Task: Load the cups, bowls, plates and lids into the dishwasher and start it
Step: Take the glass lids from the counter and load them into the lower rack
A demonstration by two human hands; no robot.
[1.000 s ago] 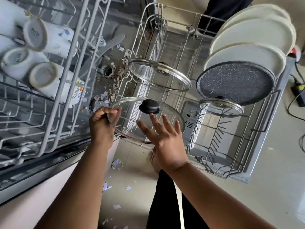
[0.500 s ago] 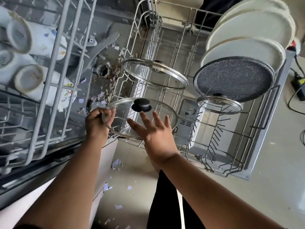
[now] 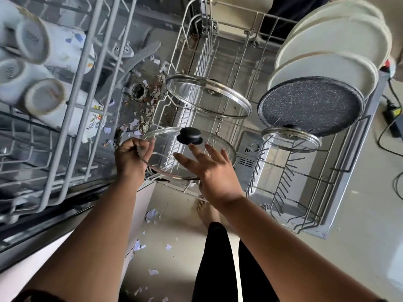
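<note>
our left hand (image 3: 130,155) grips the near-left rim of the glass lid (image 3: 165,153), fingers (image 3: 142,147) curled round its edge. the lid lies tilted over the near left corner of the lower rack (image 3: 270,17), black knob (image 3: 189,136) facing up. our right hand (image 3: 218,173) hovers at the lid's right side, fingers straight and spread, grasping nothing, tips just short of the knob. farther back stands a second glass lid (image 3: 207,97); white plates (image 3: 327,68) line the rack's right side.
</note>
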